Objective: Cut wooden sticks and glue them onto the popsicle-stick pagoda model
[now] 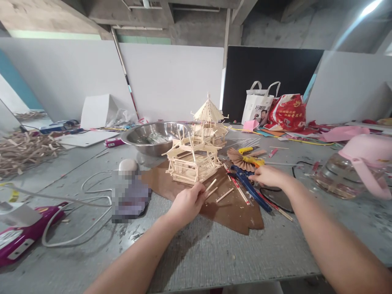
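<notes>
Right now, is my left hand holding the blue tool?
No, your left hand holds thin wooden sticks, apart from the blue tool.

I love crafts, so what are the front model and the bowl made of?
Front model: probably bare wood or bamboo, judging by its pale, matte sticks.
Bowl: apparently polished metal, perhaps stainless steel, from its grey, mirror-like sheen.

A white bag (pixel 255 105) stands beside a red bag (pixel 288 114), a pink-lidded jug (pixel 346 169) farther right.
</notes>
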### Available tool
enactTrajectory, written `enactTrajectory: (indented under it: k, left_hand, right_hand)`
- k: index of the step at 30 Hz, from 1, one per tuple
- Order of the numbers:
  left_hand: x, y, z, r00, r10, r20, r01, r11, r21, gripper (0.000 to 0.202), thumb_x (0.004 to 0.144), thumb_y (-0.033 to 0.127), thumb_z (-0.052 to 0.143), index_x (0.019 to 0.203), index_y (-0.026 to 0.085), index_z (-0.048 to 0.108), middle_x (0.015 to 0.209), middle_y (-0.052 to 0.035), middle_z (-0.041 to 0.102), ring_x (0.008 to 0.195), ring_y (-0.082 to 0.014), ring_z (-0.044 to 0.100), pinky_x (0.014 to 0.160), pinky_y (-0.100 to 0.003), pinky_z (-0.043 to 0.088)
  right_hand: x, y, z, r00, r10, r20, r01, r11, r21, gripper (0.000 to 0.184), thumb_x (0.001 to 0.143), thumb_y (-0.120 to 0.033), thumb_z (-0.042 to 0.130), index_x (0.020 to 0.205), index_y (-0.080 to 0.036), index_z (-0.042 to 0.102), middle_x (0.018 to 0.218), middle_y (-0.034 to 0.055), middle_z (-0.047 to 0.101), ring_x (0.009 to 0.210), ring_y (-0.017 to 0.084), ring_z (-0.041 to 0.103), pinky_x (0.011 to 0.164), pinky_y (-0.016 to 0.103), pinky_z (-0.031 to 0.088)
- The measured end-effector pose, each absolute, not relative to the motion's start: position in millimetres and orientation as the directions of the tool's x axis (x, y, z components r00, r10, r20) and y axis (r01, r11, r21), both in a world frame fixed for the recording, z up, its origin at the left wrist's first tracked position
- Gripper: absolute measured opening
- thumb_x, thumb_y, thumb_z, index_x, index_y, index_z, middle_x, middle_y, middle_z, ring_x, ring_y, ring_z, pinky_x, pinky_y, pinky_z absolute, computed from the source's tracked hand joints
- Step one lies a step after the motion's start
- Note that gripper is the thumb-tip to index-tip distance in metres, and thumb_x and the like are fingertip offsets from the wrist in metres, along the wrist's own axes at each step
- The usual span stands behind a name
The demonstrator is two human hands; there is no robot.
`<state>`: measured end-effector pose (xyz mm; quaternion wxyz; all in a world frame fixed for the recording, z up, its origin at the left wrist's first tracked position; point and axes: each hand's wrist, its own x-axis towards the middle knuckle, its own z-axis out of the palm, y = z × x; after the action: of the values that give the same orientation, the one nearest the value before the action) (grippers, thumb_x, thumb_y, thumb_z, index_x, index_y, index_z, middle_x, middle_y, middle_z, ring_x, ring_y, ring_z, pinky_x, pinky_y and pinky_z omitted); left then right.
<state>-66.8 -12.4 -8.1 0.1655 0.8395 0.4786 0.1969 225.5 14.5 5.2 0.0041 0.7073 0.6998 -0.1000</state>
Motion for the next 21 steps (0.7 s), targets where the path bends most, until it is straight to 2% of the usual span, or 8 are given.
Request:
enactTrajectory:
  k: [3, 5, 7, 9, 11, 14, 17, 21]
  left_hand:
    - [-67.2, -11.3, -8.3, 0.455, 0.874, 0.168, 0.740, -0.477, 0.474, 0.019, 0.081, 0.032, 0.032, 0.077, 0.020, 0.047, 0.060, 0.0016, 0.055, 0.054, -0.0118, 0.050, 0.051, -0.021, 0.032]
    - [-67.5, -10.9, -8.2, 0.465, 0.866, 0.182, 0.732, -0.492, 0.471, 0.019, 0.081, 0.031, 0.032, 0.077, 0.020, 0.047, 0.060, 0.0017, 0.055, 0.054, -0.0119, 0.050, 0.051, -0.021, 0.033]
    - [-67.7, -10.7, -8.0, 0.476, 0.859, 0.190, 0.726, -0.505, 0.467, 0.019, 0.081, 0.030, 0.032, 0.077, 0.021, 0.047, 0.060, 0.0018, 0.055, 0.055, -0.0121, 0.050, 0.051, -0.021, 0.033]
    - [-67.8, -10.8, -8.0, 0.479, 0.857, 0.192, 0.723, -0.509, 0.468, 0.020, 0.082, 0.031, 0.031, 0.077, 0.021, 0.047, 0.060, 0.0018, 0.055, 0.055, -0.0123, 0.050, 0.052, -0.020, 0.033]
    - [-67.7, -10.9, -8.5, 0.477, 0.857, 0.194, 0.721, -0.508, 0.471, 0.021, 0.082, 0.031, 0.029, 0.078, 0.021, 0.047, 0.061, 0.0016, 0.055, 0.055, -0.0121, 0.051, 0.052, -0.021, 0.033]
    - [-67.7, -10.9, -9.4, 0.477, 0.856, 0.198, 0.715, -0.509, 0.479, 0.022, 0.083, 0.030, 0.028, 0.080, 0.021, 0.047, 0.060, 0.0017, 0.055, 0.055, -0.0121, 0.052, 0.053, -0.021, 0.034]
    - [-67.6, -11.0, -9.2, 0.490, 0.850, 0.192, 0.705, -0.517, 0.487, 0.021, 0.083, 0.029, 0.028, 0.081, 0.021, 0.047, 0.060, 0.0020, 0.056, 0.056, -0.0121, 0.052, 0.054, -0.021, 0.034]
    - [-67.5, -11.6, -7.3, 0.492, 0.850, 0.191, 0.691, -0.514, 0.509, 0.020, 0.082, 0.029, 0.029, 0.081, 0.021, 0.048, 0.061, 0.0018, 0.056, 0.057, -0.0122, 0.052, 0.055, -0.021, 0.035]
  right_hand:
    - [220.6, 17.6, 3.7, 0.001, 0.999, 0.038, 0.986, 0.006, -0.164, 0.037, 0.074, -0.048, 0.040, 0.062, -0.019, 0.060, 0.063, 0.0049, 0.062, 0.057, 0.016, 0.055, 0.049, 0.023, 0.034]
    - [225.6, 22.1, 1.1, 0.114, 0.974, 0.194, 0.986, -0.086, -0.146, 0.029, 0.077, -0.037, 0.039, 0.075, -0.018, 0.061, 0.076, 0.0078, 0.063, 0.069, 0.018, 0.057, 0.056, 0.025, 0.036]
    - [235.7, 27.5, -4.7, 0.265, 0.928, 0.261, 0.961, -0.233, -0.145, 0.027, 0.077, -0.029, 0.037, 0.087, -0.017, 0.059, 0.088, 0.0111, 0.062, 0.080, 0.021, 0.057, 0.062, 0.028, 0.038]
    - [247.8, 32.8, -14.2, 0.390, 0.897, 0.210, 0.919, -0.362, -0.158, 0.030, 0.076, -0.031, 0.038, 0.091, -0.016, 0.059, 0.095, 0.0140, 0.061, 0.086, 0.025, 0.055, 0.065, 0.032, 0.039]
    - [258.5, 37.6, -25.5, 0.412, 0.897, 0.158, 0.906, -0.387, -0.169, 0.034, 0.075, -0.036, 0.040, 0.091, -0.014, 0.060, 0.093, 0.0166, 0.061, 0.085, 0.028, 0.056, 0.064, 0.035, 0.039]
    - [267.7, 44.3, -39.8, 0.398, 0.910, 0.116, 0.906, -0.370, -0.205, 0.034, 0.076, -0.037, 0.039, 0.090, -0.014, 0.061, 0.087, 0.0149, 0.063, 0.081, 0.027, 0.058, 0.063, 0.034, 0.040]
    - [268.3, 49.4, -47.0, 0.382, 0.915, 0.130, 0.905, -0.343, -0.250, 0.031, 0.076, -0.031, 0.041, 0.092, -0.013, 0.060, 0.088, 0.0152, 0.062, 0.083, 0.027, 0.058, 0.066, 0.033, 0.040]
    - [263.3, 50.1, -46.5, 0.429, 0.877, 0.217, 0.879, -0.349, -0.326, 0.035, 0.077, -0.022, 0.038, 0.106, -0.008, 0.053, 0.094, 0.0195, 0.059, 0.086, 0.027, 0.056, 0.070, 0.036, 0.039]
